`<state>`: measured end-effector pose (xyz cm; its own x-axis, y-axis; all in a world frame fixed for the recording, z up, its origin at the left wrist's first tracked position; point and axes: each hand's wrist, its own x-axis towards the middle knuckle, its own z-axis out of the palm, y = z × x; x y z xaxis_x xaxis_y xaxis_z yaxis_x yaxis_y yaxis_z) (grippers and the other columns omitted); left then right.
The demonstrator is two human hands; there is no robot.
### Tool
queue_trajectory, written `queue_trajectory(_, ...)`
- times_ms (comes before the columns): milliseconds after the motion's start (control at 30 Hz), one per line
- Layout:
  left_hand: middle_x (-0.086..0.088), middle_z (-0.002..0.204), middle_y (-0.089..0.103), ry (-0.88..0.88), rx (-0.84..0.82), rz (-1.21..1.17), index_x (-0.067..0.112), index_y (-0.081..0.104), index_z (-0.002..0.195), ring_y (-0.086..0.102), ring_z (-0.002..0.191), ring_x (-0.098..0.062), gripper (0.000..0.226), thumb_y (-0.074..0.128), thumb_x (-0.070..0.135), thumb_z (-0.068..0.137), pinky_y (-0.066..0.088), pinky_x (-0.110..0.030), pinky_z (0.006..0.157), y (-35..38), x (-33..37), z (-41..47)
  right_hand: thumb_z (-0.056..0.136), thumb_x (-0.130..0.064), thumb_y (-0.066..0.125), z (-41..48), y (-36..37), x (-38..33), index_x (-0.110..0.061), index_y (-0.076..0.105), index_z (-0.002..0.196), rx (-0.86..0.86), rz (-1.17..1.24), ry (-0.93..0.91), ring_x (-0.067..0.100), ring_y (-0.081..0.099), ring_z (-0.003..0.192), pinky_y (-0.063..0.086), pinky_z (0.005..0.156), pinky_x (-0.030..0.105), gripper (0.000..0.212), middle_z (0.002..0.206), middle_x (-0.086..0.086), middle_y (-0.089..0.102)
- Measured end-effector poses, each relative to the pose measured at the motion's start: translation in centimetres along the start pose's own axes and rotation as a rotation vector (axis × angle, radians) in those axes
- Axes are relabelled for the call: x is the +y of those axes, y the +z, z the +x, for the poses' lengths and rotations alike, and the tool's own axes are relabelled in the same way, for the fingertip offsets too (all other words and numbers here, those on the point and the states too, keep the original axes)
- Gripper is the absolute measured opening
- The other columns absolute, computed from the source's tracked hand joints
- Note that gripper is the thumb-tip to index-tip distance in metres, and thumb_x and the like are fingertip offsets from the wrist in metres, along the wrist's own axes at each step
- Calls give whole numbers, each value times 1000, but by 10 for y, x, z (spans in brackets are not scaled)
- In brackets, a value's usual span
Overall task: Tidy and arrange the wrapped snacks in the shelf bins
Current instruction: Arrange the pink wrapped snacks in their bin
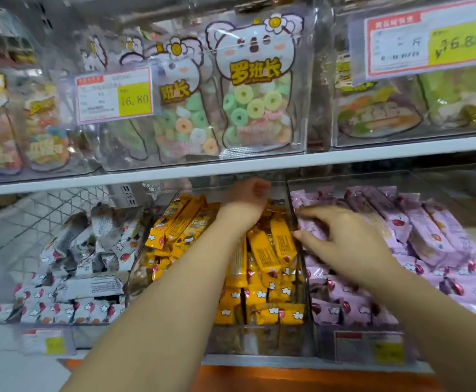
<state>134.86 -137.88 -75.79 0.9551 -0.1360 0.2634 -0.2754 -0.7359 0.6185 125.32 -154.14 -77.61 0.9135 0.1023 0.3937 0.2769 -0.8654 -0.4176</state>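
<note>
Three clear bins sit side by side on the lower shelf. The middle bin [259, 342] holds yellow wrapped snack bars [262, 250], some standing and some lying loose. My left hand [245, 198] reaches to the back of this bin, over the yellow bars; its fingers bend down out of sight. The right bin holds purple wrapped snacks [429, 239] in a loose heap. My right hand [344, 236] hovers at the divider between these two bins, fingers spread and relaxed, fingertips touching purple wrappers. White wrapped snacks [89, 287] lie piled on the left.
A white upper shelf board [231, 165] hangs low over the bins' backs. Above it stand bags of ring candy [256, 89] behind clear fronts with price tags [115, 94]. An orange ledge [287, 377] runs below the bins. Wire mesh [61, 210] backs the left pile.
</note>
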Motion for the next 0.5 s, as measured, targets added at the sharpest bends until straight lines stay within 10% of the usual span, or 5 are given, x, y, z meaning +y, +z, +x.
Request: queue_trajectory(500, -12, 106, 69, -24, -149, 156, 12, 68, 109, 64, 98, -30, 22, 63, 12, 88, 47, -48, 93, 59, -32, 68, 78, -54, 62, 7, 3, 20, -41, 60, 118, 38, 185, 136, 0, 53, 108, 35, 74, 18, 42, 118, -22, 61)
